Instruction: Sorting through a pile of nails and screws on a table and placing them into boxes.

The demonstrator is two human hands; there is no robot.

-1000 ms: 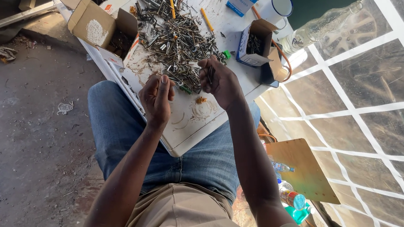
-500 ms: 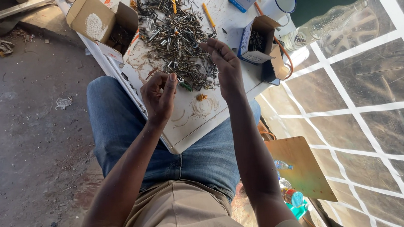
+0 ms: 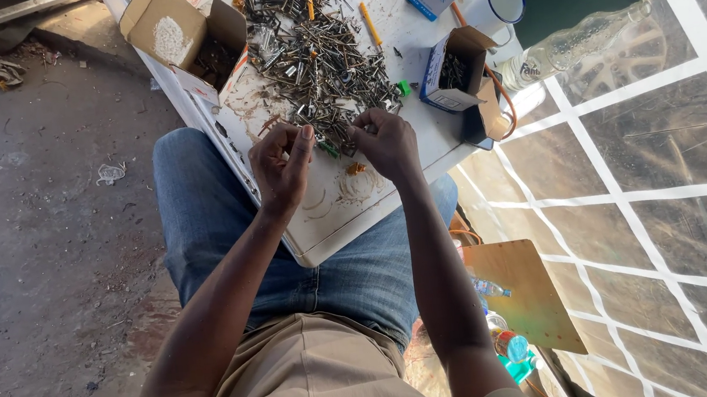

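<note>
- The white board [image 3: 322, 228] lies across the person's lap and carries everything the hands work on; its bare near end shows rusty rings just below both hands.
- The pile of screws and bolts [image 3: 312, 54] spreads over the middle of the board, starting right at the fingertips and running away from them (a dense tangle, single pieces hard to tell apart).
- An open brown carton [image 3: 179, 33] sits beyond the left hand, at the board's far left edge, with dark hardware inside.
- A small blue box [image 3: 450, 74] stands open just beyond and to the outside of the right hand, dark screws showing in it; a white mug [image 3: 495, 4] with a blue rim stands farther off behind it.
- The left hand [image 3: 280, 167] is raised at the near edge of the pile, fingers curled inward and thumb pressed toward them; whether something small is pinched there cannot be told.
- The right hand [image 3: 383, 145] rests knuckles up, fingers bent down into the pile's near edge, touching the screws; what it grips, if anything, is hidden under the fingers.
- A green bit [image 3: 401, 88] lies just beyond the right hand.
</note>
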